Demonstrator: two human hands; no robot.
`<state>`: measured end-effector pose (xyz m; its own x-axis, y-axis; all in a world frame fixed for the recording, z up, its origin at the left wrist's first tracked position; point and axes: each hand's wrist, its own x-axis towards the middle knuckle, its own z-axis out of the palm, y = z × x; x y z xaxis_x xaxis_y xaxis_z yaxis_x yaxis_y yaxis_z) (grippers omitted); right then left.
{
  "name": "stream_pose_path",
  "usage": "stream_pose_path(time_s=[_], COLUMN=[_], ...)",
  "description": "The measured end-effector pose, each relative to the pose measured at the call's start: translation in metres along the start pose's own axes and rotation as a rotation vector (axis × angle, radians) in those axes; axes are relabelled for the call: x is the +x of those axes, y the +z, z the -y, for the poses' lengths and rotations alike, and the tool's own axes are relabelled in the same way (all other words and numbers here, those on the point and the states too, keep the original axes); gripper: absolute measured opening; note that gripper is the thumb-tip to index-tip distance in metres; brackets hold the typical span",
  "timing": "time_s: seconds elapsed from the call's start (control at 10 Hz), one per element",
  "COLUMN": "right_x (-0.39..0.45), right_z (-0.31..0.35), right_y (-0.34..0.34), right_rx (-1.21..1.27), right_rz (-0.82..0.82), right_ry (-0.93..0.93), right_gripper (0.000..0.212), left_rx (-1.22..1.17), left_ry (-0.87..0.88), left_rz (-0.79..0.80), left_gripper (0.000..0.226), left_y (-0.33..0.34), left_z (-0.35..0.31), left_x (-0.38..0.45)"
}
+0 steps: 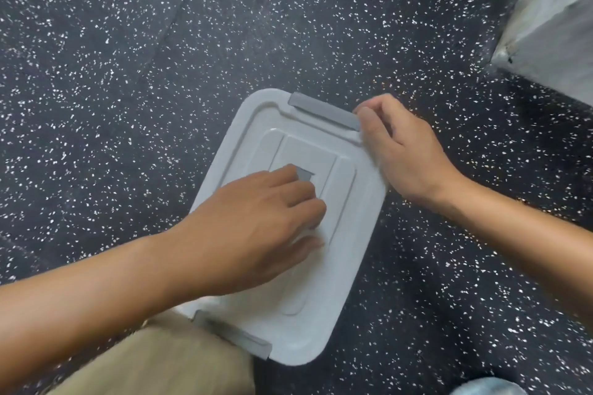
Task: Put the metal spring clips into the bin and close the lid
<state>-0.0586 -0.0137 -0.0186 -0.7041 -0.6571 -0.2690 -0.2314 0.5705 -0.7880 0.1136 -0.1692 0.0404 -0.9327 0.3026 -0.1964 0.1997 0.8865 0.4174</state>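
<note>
We press our left hand (256, 221), fingers curled together, flat on the white lid (346, 234) covering the bin on the speckled floor (128, 74), while our right hand (401, 147) pinches the lid's far grey latch (321, 111).

A dark floor (288, 26) flecked with white specks fills the view, and a thin seam runs across it at the far left. At the far right stands a pale grey block (552, 26) with scuffed faces. Near the left edge lies tan fabric (167, 362). At the near right edge shows a blurred pale blue thing (487, 388).
</note>
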Motion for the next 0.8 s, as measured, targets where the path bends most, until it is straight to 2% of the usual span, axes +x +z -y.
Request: stream_pose_path(time_s=[0.2,0.4,0.6,0.8], right_x=[0.003,-0.005,-0.020,-0.056], right_z=[-0.046,-0.071,-0.064,-0.033], right_y=[-0.005,0.004,-0.009,-0.033], right_rx=[0.135,0.169,0.129,0.127], right_rz=[-0.061,-0.058,-0.012,0.025], right_ry=[0.115,0.178,0.161,0.253], right_gripper=[0.048,0.039,0.029,0.022], left_rx=[-0.019,-0.012,0.068,0.084], left_ry=[-0.003,0.001,-0.036,-0.188], left_rz=[-0.058,-0.081,0.012,0.051], left_gripper=[0.026,0.033,0.040,0.042], left_y=[0.015,0.022,0.016,-0.009], left_z=[-0.011,-0.014,-0.019,-0.045], left_x=[0.044,0.063,0.078,0.081])
